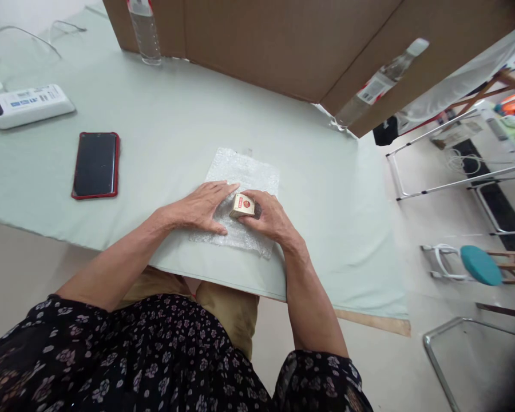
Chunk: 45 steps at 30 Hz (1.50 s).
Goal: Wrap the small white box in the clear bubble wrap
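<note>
Farthest left on the tabletop (326,229), a white device (34,105) is seen, and nearer the front edge a red-cased phone (96,166) is laid flat. By the far edge a clear bottle (147,37) is stood against a cardboard panel (261,46). Toward the front edge, the left hand (201,207) is held open, fingers spread, at the left side of some bubble wrap (249,170). At the wrap's middle, a small box (245,205) is gripped by the right hand (269,215). Near the far right corner, a second bottle (375,86) is set.
</note>
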### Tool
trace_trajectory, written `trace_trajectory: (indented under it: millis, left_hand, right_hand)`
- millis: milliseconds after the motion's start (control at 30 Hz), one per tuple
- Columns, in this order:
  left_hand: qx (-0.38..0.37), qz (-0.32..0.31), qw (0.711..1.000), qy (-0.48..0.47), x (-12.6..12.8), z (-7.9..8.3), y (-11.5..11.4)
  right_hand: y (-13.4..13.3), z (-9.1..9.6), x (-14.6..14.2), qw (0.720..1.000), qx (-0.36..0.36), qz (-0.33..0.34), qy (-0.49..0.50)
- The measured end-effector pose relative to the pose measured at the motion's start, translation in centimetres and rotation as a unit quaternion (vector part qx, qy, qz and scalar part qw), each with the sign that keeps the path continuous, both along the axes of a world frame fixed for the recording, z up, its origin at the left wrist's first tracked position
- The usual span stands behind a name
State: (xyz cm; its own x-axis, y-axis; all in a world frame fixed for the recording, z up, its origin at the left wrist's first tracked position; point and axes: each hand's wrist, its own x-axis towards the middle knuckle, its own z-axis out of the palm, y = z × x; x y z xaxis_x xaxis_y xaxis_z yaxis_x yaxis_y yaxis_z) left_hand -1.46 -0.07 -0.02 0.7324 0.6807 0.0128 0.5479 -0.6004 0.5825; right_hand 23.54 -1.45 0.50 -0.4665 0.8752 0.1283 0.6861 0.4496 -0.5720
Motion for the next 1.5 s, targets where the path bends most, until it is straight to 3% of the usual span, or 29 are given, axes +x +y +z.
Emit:
trace_trajectory:
  millis: [467,600,667,767,867,1000,1100,1200,1367,1500]
  left_hand:
    - [-0.011,0.004,1.0,0.002,0.1,0.6,0.1]
    - [-0.007,0.043,0.998,-0.044,0.0,1.3,0.3]
    - [0.004,0.064,0.995,-0.071,0.0,1.5,0.4]
    - [0.02,0.077,0.99,-0.112,0.1,1.7,0.4]
    - [0.024,0.072,0.985,-0.155,0.3,2.0,0.1]
    - [-0.033,0.057,0.977,-0.204,0.4,2.6,-0.3]
    - [-0.085,0.031,0.968,-0.235,0.2,2.8,-0.3]
    - [-0.087,0.03,0.969,-0.228,0.4,2.8,-0.2]
    - [-0.089,0.122,0.96,-0.238,1.6,2.3,-0.5]
    - [-0.119,0.172,0.942,-0.264,2.8,2.3,-0.9]
  right_hand:
    - [-0.4,1.1,-0.3,0.998,0.003,0.002,-0.057]
    - [-3.3,3.1,1.4,0.994,0.095,-0.043,-0.031]
    - [-5.7,3.6,1.8,0.991,0.122,-0.016,-0.053]
    - [-9.0,3.0,1.1,0.982,0.127,0.046,-0.133]
    - [-10.4,1.4,-0.6,0.966,0.19,0.005,-0.175]
    - [-9.4,0.6,-1.7,0.96,0.245,-0.066,-0.121]
    - [-7.6,1.4,-1.3,0.968,0.221,-0.111,-0.046]
    - [-5.4,2.3,-0.7,0.978,0.158,-0.138,0.01]
    - [-2.6,2.2,-0.3,0.981,0.045,-0.134,0.133]
    - [-2.0,1.0,-0.5,0.961,-0.035,-0.153,0.229]
